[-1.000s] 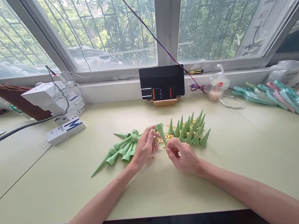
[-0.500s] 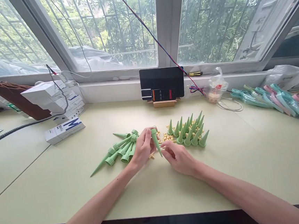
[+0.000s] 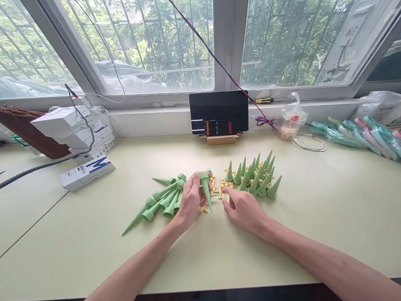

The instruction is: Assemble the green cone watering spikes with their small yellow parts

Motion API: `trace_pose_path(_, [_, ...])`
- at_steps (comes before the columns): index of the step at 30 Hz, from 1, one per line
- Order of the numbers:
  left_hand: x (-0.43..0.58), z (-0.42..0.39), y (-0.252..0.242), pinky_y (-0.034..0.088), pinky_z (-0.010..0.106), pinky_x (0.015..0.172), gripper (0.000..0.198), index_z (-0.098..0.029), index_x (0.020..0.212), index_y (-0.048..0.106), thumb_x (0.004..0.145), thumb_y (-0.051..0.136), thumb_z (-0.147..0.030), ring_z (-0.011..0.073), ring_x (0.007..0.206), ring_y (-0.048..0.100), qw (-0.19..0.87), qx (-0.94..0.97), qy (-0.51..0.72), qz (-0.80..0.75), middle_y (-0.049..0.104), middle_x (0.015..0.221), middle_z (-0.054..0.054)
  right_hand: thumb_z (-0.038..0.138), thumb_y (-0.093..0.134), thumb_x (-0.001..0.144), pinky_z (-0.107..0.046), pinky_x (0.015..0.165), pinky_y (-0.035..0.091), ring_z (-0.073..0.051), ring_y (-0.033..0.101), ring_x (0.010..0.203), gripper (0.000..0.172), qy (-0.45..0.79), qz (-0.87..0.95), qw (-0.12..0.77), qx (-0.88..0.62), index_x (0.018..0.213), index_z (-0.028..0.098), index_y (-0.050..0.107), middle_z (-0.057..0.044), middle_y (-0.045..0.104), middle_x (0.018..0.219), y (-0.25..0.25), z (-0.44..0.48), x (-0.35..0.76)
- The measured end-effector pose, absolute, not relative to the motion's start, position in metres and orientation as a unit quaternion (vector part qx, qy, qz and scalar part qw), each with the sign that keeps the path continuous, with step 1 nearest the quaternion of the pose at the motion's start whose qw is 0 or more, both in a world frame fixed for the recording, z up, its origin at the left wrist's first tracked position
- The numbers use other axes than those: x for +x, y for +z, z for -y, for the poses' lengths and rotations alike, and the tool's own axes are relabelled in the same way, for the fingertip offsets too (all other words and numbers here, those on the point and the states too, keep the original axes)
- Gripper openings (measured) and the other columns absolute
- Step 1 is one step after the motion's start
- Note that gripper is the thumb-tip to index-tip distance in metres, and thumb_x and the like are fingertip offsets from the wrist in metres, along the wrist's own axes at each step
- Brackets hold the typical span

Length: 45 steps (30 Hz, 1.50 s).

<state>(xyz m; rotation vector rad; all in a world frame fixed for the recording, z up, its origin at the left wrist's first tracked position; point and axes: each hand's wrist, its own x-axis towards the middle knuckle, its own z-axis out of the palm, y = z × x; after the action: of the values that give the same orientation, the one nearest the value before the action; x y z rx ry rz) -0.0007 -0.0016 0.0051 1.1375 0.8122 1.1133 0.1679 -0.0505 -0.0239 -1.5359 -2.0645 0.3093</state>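
My left hand (image 3: 190, 200) grips a green plastic cone spike (image 3: 206, 190) by its wide end, tip pointing down toward me. My right hand (image 3: 242, 207) rests on the table just right of it, fingertips pinched among small yellow pieces (image 3: 221, 186); what they hold I cannot make out. A pile of long assembled green spikes (image 3: 161, 201) lies left of my left hand. Several green cones (image 3: 254, 178) stand upright behind my right hand.
A dark tablet with a phone (image 3: 219, 116) leans at the window sill. White boxes (image 3: 76, 133) and a grey cable (image 3: 20, 174) are at the left. A plastic bag (image 3: 289, 119) and pastel clips (image 3: 371, 133) lie at the right.
My left hand has lowered the green cone and turned it tip-down. My right hand has moved forward to the yellow pieces on the table.
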Motion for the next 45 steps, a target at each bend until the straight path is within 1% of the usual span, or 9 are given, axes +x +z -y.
trace_pose_path(6, [0.0015, 0.0027, 0.0049, 0.025, 0.019, 0.034, 0.041, -0.017, 0.103, 0.062, 0.09, 0.055, -0.055, 0.0078, 0.043, 0.039, 0.645, 0.5, 0.466, -0.342, 0.051, 0.066, -0.002, 0.022, 0.053, 0.093, -0.024, 0.059, 0.036, -0.017, 0.06, 0.064, 0.019, 0.107, 0.76, 0.233, -0.597, 0.111, 0.019, 0.059, 0.0, 0.063, 0.07, -0.021, 0.0495, 0.1674])
trace_pose_path(15, [0.0003, 0.0035, 0.0069, 0.02, 0.019, 0.034, 0.041, -0.018, 0.102, 0.062, 0.09, 0.053, -0.057, 0.0056, 0.037, 0.032, 0.658, 0.495, 0.446, -0.35, 0.05, 0.063, -0.003, 0.022, 0.055, 0.093, -0.025, 0.059, 0.035, -0.019, 0.062, 0.065, 0.02, 0.108, 0.761, 0.229, -0.597, 0.111, 0.019, 0.059, -0.001, 0.065, 0.07, -0.0212, 0.0488, 0.1685])
trace_pose_path(19, [0.0002, 0.0025, 0.0079, 0.02, 0.019, 0.034, 0.04, -0.018, 0.1, 0.062, 0.089, 0.054, -0.056, 0.0057, 0.038, 0.034, 0.672, 0.48, 0.443, -0.35, 0.052, 0.064, -0.003, 0.022, 0.056, 0.092, -0.025, 0.058, 0.035, -0.019, 0.062, 0.065, 0.016, 0.107, 0.758, 0.226, -0.602, 0.107, 0.019, 0.059, -0.002, 0.066, 0.071, -0.0209, 0.0486, 0.1692])
trace_pose_path(22, [0.0006, 0.0021, 0.008, 0.022, 0.019, 0.035, 0.038, -0.018, 0.1, 0.062, 0.089, 0.056, -0.054, 0.0053, 0.038, 0.033, 0.681, 0.473, 0.443, -0.341, 0.051, 0.064, -0.003, 0.022, 0.056, 0.092, -0.025, 0.058, 0.035, -0.019, 0.063, 0.065, 0.012, 0.106, 0.756, 0.223, -0.607, 0.104, 0.018, 0.059, -0.002, 0.066, 0.07, -0.0205, 0.0485, 0.1693])
trace_pose_path(26, [0.0009, 0.0025, 0.0081, 0.021, 0.019, 0.033, 0.039, -0.017, 0.101, 0.062, 0.089, 0.056, -0.054, 0.0052, 0.037, 0.031, 0.681, 0.476, 0.441, -0.339, 0.049, 0.063, -0.004, 0.022, 0.054, 0.094, -0.025, 0.057, 0.034, -0.02, 0.064, 0.064, 0.008, 0.101, 0.752, 0.215, -0.615, 0.097, 0.018, 0.06, -0.003, 0.067, 0.068, -0.0199, 0.0484, 0.1685])
trace_pose_path(34, [0.0008, 0.0022, 0.0063, 0.02, 0.019, 0.033, 0.039, -0.017, 0.103, 0.061, 0.09, 0.055, -0.053, 0.0062, 0.038, 0.037, 0.672, 0.49, 0.439, -0.339, 0.053, 0.066, -0.002, 0.022, 0.055, 0.093, -0.025, 0.055, 0.032, -0.02, 0.064, 0.063, 0.006, 0.09, 0.75, 0.209, -0.621, 0.091, 0.018, 0.06, -0.003, 0.067, 0.067, -0.0193, 0.0478, 0.1684])
trace_pose_path(41, [0.0007, 0.0015, 0.0051, 0.019, 0.019, 0.034, 0.039, -0.017, 0.102, 0.062, 0.091, 0.054, -0.053, 0.0061, 0.038, 0.037, 0.674, 0.491, 0.437, -0.337, 0.053, 0.067, -0.002, 0.021, 0.052, 0.094, -0.026, 0.055, 0.033, -0.019, 0.063, 0.06, 0.012, 0.096, 0.744, 0.226, -0.621, 0.085, 0.018, 0.059, -0.003, 0.067, 0.066, -0.0211, 0.0477, 0.1691])
trace_pose_path(43, [0.001, 0.0015, 0.005, 0.019, 0.019, 0.034, 0.038, -0.017, 0.102, 0.061, 0.09, 0.055, -0.053, 0.0057, 0.038, 0.034, 0.676, 0.487, 0.439, -0.335, 0.053, 0.066, -0.002, 0.022, 0.052, 0.093, -0.025, 0.055, 0.034, -0.017, 0.059, 0.057, 0.012, 0.1, 0.74, 0.254, -0.615, 0.084, 0.018, 0.059, -0.002, 0.063, 0.062, -0.0216, 0.0479, 0.1695])
trace_pose_path(45, [0.0013, 0.0017, 0.0051, 0.02, 0.019, 0.035, 0.037, -0.017, 0.102, 0.061, 0.09, 0.056, -0.052, 0.005, 0.038, 0.03, 0.68, 0.481, 0.442, -0.334, 0.051, 0.064, -0.003, 0.024, 0.052, 0.094, -0.025, 0.055, 0.035, -0.015, 0.054, 0.052, 0.012, 0.106, 0.735, 0.302, -0.598, 0.085, 0.018, 0.059, 0.001, 0.057, 0.057, -0.0217, 0.0487, 0.1696])
